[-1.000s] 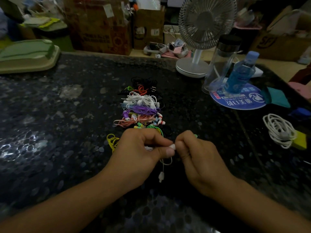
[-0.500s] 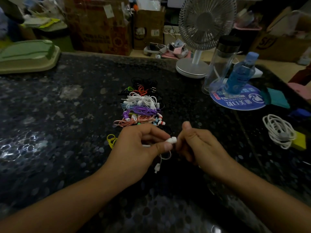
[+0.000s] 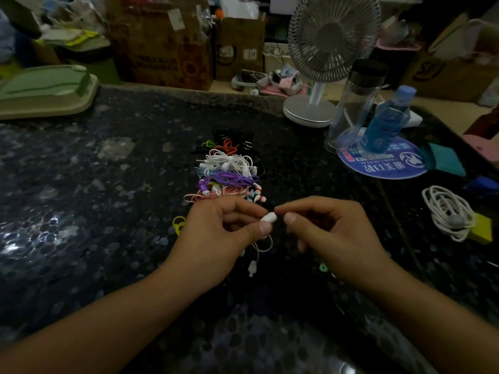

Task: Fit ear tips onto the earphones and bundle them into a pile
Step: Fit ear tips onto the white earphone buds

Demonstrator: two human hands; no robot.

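Head camera looks down, near hands [image 3: 270, 233]

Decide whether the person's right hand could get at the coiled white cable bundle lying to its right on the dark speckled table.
Probably yes. The right hand is bare of large items, and the coiled white cable bundle lies uncovered on the dark speckled table, with nothing standing between them.

dim room, dark speckled stone counter [image 3: 81, 211]; white desk fan [image 3: 330, 44] at back, cardboard boxes [image 3: 162, 44] behind, green tray [image 3: 46, 90] far left.
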